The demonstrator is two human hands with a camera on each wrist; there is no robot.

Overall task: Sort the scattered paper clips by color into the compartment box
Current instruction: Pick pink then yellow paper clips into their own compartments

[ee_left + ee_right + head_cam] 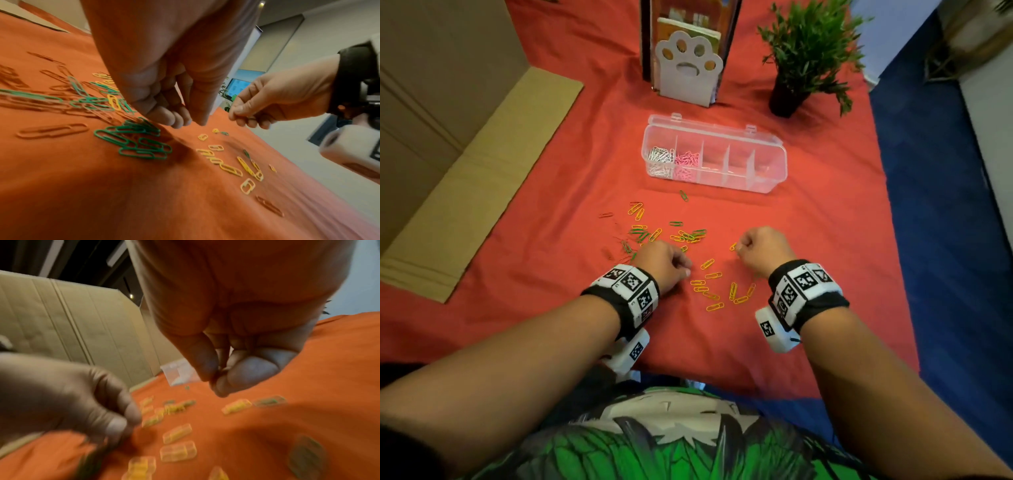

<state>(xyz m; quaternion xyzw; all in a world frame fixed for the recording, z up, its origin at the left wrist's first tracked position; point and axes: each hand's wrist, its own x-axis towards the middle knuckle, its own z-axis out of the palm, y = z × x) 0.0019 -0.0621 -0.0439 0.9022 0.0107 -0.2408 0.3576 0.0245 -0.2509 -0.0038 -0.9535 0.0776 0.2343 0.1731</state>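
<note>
Green, yellow and orange paper clips (681, 236) lie scattered on the red cloth in front of a clear compartment box (774, 171). Its leftmost compartment holds white clips (661, 157), the one beside it pink clips (686, 164). My left hand (683, 267) is curled just above a heap of green clips (133, 139), and nothing shows between its fingers (176, 120). To the right, my right hand (738, 247) pinches a yellow clip (733, 246) between thumb and forefinger (242, 373). Several yellow clips (717, 291) lie between the two wrists.
A flattened cardboard box (465, 171) lies along the left. A white paw-shaped holder (688, 72) and a potted plant (804, 58) stand behind the compartment box. The red cloth (825, 240) ends at a blue surface (941, 205) on the right.
</note>
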